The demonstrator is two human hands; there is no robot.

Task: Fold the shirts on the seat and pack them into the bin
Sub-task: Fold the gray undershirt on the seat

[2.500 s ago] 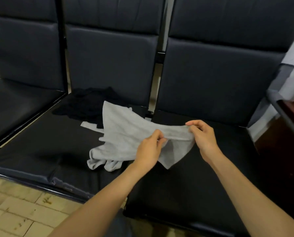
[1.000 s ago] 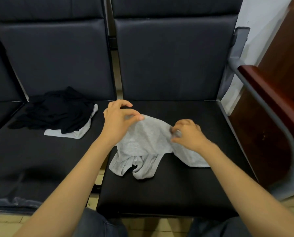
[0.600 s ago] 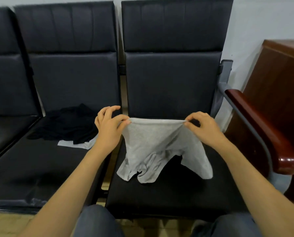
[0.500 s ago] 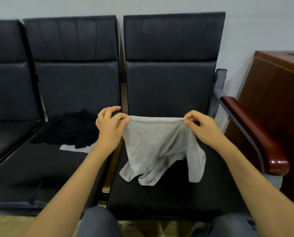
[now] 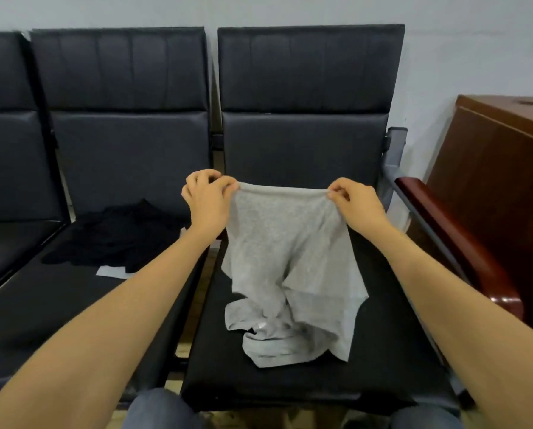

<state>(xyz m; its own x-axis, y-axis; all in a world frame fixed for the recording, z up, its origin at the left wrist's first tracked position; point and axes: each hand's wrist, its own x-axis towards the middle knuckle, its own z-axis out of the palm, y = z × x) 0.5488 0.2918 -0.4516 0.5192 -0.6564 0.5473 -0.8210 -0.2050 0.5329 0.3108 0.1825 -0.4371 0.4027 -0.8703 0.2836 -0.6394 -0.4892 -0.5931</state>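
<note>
One gray shirt [image 5: 286,243] | pinched: left hand [image 5: 208,201], right hand [image 5: 356,202] | black shirt [image 5: 122,236]: seat [image 5: 57,305]

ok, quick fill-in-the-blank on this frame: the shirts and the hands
1. The shirt pinched by the left hand and the right hand is ____ in colour.
2. The black clothes lie on a seat to the shirt's ____.
3. The wooden armrest is on the side of the ____ hand.
Missing words: grey; left; right.
</note>
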